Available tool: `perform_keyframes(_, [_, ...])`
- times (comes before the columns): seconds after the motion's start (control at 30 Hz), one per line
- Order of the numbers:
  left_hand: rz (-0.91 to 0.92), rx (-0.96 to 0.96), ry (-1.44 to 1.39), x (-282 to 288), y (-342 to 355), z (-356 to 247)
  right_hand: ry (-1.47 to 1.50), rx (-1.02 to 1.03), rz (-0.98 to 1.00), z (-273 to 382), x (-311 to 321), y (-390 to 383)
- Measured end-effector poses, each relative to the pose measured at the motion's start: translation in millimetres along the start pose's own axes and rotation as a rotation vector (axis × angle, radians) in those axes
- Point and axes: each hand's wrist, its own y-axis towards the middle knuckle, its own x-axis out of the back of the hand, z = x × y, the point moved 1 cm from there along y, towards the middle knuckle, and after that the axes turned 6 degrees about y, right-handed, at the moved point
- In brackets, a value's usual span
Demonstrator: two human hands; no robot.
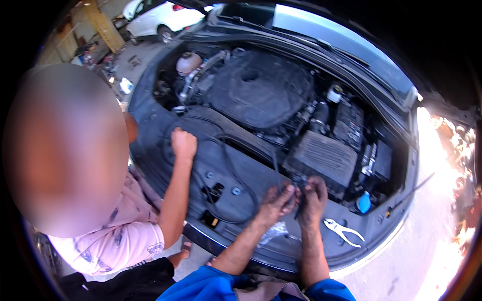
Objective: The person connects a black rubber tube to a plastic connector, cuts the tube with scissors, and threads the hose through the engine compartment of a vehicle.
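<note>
Over the black front cover of an open engine bay, my left hand and my right hand are close together, both closed on a small black part whose details are too small to make out. A thin black cable lies in loops on the cover, left of my hands. Silver pliers lie to the right of my right forearm. A crumpled clear plastic bag sits under my forearms.
A co-worker in pink stands at the left, one hand on the cover. The engine cover, airbox and battery fill the bay under the raised hood. A white car is parked behind.
</note>
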Motion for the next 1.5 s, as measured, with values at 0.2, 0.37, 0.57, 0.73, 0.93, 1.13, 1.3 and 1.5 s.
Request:
perform_keyframes(0.2, [0.051, -0.002, -0.026, 2.4, 5.9, 4.3, 0.036, 0.05, 0.043, 1.7, -1.4, 2.3])
perform_keyframes(0.37, [0.05, -0.043, -0.028, 9.7, 3.3, 9.7, -0.009, 0.029, 0.024, -2.3, -0.3, -1.0])
perform_keyframes(0.57, [0.096, -0.034, 0.014, 4.7, 8.6, 16.8, -0.031, 0.082, 0.028, -4.1, 8.4, -1.3])
perform_keyframes(0.73, [0.081, -0.08, -0.031, 7.0, 7.6, 20.9, -0.042, 0.076, 0.013, -4.7, 3.8, -5.0])
perform_keyframes(0.93, [0.091, -0.078, -0.042, 8.2, 9.9, 22.0, -0.038, 0.065, 0.021, -6.5, 5.3, -3.7])
perform_keyframes(1.13, [0.096, -0.067, -0.055, 7.4, 10.7, 21.8, -0.037, 0.08, 0.023, -8.6, 9.6, -2.1])
perform_keyframes(1.3, [0.1, -0.046, -0.042, 10.1, 9.8, 22.7, -0.048, 0.062, 0.011, -7.3, 6.0, -3.3])
perform_keyframes(1.5, [0.08, -0.042, -0.032, 6.5, 8.3, 22.2, -0.012, 0.085, -0.007, -9.3, 6.1, -1.5])
